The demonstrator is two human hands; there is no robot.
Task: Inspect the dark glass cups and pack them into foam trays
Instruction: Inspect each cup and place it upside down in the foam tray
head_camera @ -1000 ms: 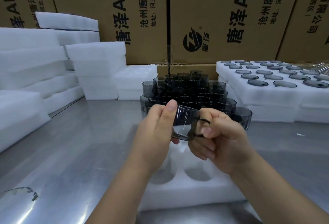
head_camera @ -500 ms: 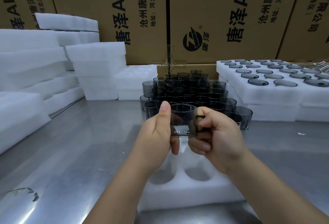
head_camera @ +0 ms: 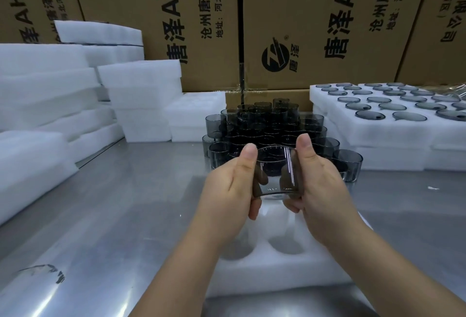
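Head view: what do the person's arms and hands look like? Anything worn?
Both are bare. The left hand and right hand wear no gloves, and no rings, watch or wristband show. No sleeve shows on the left forearm or the right forearm. The thumbnails are short and unpainted.

The left hand (head_camera: 230,185) and right hand (head_camera: 321,188) are bare, as are both forearms (head_camera: 191,266) (thumb nails (head_camera: 250,153) trimmed short and plain).

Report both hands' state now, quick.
Left hand: holding the dark glass cup.
Right hand: holding the same cup.
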